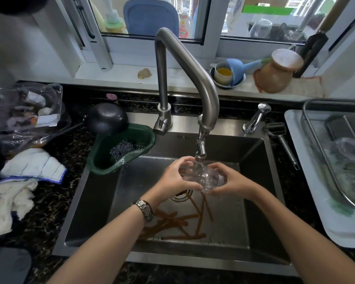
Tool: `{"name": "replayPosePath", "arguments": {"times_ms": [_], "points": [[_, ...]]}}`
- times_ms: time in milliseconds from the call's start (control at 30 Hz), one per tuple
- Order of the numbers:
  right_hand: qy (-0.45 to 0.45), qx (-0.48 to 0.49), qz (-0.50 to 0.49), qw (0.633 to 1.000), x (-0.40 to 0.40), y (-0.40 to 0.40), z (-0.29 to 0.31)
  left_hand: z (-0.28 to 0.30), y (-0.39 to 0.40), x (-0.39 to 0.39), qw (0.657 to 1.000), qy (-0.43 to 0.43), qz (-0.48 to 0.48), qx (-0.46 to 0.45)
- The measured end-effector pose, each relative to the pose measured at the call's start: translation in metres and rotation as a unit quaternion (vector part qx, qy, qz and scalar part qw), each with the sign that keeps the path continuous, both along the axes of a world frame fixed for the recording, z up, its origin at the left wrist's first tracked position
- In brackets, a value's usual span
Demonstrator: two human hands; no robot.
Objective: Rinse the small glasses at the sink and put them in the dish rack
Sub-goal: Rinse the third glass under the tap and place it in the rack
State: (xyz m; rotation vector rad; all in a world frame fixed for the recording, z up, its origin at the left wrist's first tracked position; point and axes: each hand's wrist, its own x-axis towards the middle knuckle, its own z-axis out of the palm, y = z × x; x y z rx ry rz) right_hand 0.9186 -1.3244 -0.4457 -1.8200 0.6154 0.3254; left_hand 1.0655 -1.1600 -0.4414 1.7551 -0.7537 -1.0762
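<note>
Below the wristwatch-bearing left hand (173,177) and the right hand (233,181), both closed around it, the small clear glass (203,177) is held under the steel tap, with the wire dish rack (324,158) at three o'clock, nearer the right hand.

2 hands (172,177), 1 glass (203,177), 1 faucet (184,64), approx 8 chopsticks (182,222), 1 rack (316,144)
</note>
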Motion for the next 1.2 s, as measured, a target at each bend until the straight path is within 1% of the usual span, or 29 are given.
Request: {"name": "replayPosePath", "arguments": {"times_ms": [133, 333, 433, 500, 633, 767, 900, 1000, 1200], "points": [[-0.034, -0.036, -0.014, 0.999, 0.000, 0.005, 0.000, -0.001, 0.005, 0.004, 1.000, 0.013, -0.025, -0.005], [-0.073, -0.061, -0.061, 0.994, -0.006, 0.013, -0.002, -0.002, 0.008, 0.011, 0.998, 0.039, -0.055, -0.008], [-0.086, -0.098, -0.062, 0.990, -0.008, 0.014, 0.006, -0.006, 0.011, 0.015, 0.998, 0.025, -0.060, 0.014], [-0.077, -0.144, -0.040, 0.986, -0.009, 0.014, 0.014, -0.008, 0.015, 0.017, 0.997, -0.001, -0.068, 0.037], [-0.017, -0.241, 0.042, 0.969, -0.009, 0.015, 0.031, -0.010, 0.021, 0.019, 0.989, -0.060, -0.107, 0.081], [0.024, -0.298, 0.088, 0.950, -0.008, 0.018, 0.038, -0.008, 0.027, 0.019, 0.982, -0.086, -0.129, 0.106], [0.040, -0.326, 0.106, 0.938, -0.006, 0.021, 0.039, -0.006, 0.031, 0.019, 0.979, -0.098, -0.136, 0.115], [0.037, -0.332, 0.103, 0.937, -0.008, 0.023, 0.036, -0.005, 0.034, 0.020, 0.980, -0.095, -0.134, 0.113], [-0.022, -0.277, 0.007, 0.961, -0.008, 0.027, 0.026, -0.007, 0.032, 0.021, 0.989, -0.054, -0.101, 0.098]]}}
